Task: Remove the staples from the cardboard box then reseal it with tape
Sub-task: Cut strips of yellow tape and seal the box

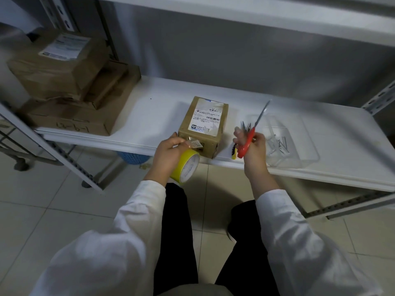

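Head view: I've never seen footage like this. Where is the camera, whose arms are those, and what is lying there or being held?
There is no machine here. A person wears one camera on the head, looking forward and down, so you see their own white sleeves and legs. This is the only picture.

The left hand grips a yellow roll of tape. Its loose end seems to reach the near face of the small box. The box stands on a white shelf.

The right hand holds red-handled scissors, blades pointing up and away.

To the right of the box sits a clear tray holding small metal pieces, too small to name for sure. More cartons are stacked at the shelf's left end.
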### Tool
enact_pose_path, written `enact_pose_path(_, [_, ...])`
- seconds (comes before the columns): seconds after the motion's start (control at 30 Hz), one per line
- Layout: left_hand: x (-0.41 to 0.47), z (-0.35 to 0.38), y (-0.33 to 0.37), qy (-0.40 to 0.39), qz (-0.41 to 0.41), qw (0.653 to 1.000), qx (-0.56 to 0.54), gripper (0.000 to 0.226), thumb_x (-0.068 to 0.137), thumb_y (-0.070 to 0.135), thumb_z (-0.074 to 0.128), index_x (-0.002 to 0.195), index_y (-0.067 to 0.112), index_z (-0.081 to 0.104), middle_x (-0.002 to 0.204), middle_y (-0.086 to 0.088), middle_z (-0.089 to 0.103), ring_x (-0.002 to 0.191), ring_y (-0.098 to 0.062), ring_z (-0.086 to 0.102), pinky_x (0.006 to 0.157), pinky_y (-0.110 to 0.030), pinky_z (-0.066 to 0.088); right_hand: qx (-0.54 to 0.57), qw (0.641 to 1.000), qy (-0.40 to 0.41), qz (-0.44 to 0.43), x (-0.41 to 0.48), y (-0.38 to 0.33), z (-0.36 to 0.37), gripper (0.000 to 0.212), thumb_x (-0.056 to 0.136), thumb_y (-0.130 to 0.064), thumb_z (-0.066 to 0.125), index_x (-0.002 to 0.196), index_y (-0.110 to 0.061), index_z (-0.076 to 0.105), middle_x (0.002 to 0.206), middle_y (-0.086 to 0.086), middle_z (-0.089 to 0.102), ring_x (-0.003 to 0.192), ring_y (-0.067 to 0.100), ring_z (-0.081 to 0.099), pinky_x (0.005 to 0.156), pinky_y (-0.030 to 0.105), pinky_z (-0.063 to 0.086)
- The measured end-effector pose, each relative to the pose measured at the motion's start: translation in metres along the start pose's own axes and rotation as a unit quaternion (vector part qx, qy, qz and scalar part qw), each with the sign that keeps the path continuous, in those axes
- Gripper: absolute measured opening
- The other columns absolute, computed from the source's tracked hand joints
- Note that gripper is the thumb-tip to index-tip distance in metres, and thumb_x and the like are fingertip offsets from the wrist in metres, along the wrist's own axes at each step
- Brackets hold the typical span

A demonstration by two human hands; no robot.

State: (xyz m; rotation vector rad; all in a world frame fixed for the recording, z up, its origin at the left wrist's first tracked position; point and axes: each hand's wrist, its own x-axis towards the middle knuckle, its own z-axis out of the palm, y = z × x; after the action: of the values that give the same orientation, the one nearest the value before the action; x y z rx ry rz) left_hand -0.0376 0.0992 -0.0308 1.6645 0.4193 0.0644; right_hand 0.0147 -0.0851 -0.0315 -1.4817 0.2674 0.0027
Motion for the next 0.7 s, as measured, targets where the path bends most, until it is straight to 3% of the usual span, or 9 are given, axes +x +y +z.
enact_pose_path(0.1, [-0.002,0.000,0.002,-0.008,-0.009,1.000,-0.016,0.017,0.087,0.013,0.062,0.072,0.019,0.065,0.082,0.003,0.064,0.079,-0.013,0.057,0.081,-0.027,0.044,0.009,0.995,-0.045,0.089,-0.002,0.008,0.004,0.042,0.082,-0.025,0.072,0.113,-0.009,0.050,0.109,0.014,0.063,0.082,0.017,0.065,0.071,0.026,0.050])
enact_pose_path(0.23, [-0.005,-0.001,0.003,-0.018,-0.018,0.999,-0.038,0.016,0.087,0.012,0.062,0.073,0.017,0.066,0.082,0.000,0.064,0.079,-0.016,0.058,0.083,-0.029,0.044,0.058,0.991,-0.066,0.100,-0.009,-0.005,0.011,0.053,0.084,-0.022,0.069,0.126,0.001,0.046,0.095,0.008,0.067,0.083,0.016,0.067,0.069,0.025,0.052])
enact_pose_path(0.3, [-0.006,-0.004,0.006,-0.019,-0.019,0.997,-0.067,0.016,0.086,0.011,0.063,0.071,0.016,0.068,0.076,0.000,0.066,0.074,-0.014,0.059,0.080,-0.027,0.046,0.069,0.992,-0.077,0.078,-0.009,-0.016,0.010,0.051,0.080,-0.021,0.072,0.120,-0.003,0.048,0.095,0.008,0.068,0.085,0.017,0.068,0.066,0.024,0.051])
enact_pose_path(0.37, [-0.005,-0.006,0.007,-0.023,-0.026,0.992,-0.119,0.027,0.086,0.011,0.063,0.062,0.020,0.071,0.066,0.004,0.069,0.067,-0.011,0.062,0.073,-0.023,0.049,0.012,0.995,-0.091,0.044,-0.009,-0.029,0.009,0.038,0.080,-0.021,0.072,0.107,-0.010,0.048,0.089,0.006,0.068,0.082,0.016,0.067,0.065,0.023,0.050])
enact_pose_path(0.5, [-0.006,-0.002,0.009,-0.031,-0.042,0.986,-0.158,0.026,0.087,0.013,0.061,0.064,0.019,0.070,0.061,0.009,0.069,0.061,-0.007,0.062,0.057,-0.016,0.047,-0.100,0.987,-0.120,-0.028,-0.012,-0.048,0.014,0.026,0.083,-0.019,0.069,0.085,-0.019,0.044,0.072,-0.003,0.062,0.059,0.007,0.057,0.057,0.019,0.043])
enact_pose_path(0.63, [-0.013,0.009,0.005,-0.062,-0.051,0.982,-0.172,0.017,0.090,0.009,0.055,0.075,0.010,0.062,0.049,0.011,0.063,0.043,0.001,0.055,0.042,-0.009,0.039,-0.136,0.978,-0.144,-0.070,-0.014,-0.056,0.021,0.032,0.080,-0.014,0.072,0.077,-0.022,0.041,0.087,-0.001,0.067,0.065,0.006,0.056,0.062,0.022,0.043])
enact_pose_path(0.7, [-0.015,0.014,0.001,-0.078,-0.064,0.980,-0.172,0.018,0.092,0.007,0.052,0.076,0.009,0.061,0.047,0.011,0.061,0.040,0.002,0.053,0.042,-0.008,0.039,-0.166,0.971,-0.155,-0.078,-0.015,-0.057,0.024,0.034,0.074,-0.019,0.076,0.076,-0.025,0.042,0.093,0.005,0.068,0.074,0.016,0.062,0.067,0.033,0.050])
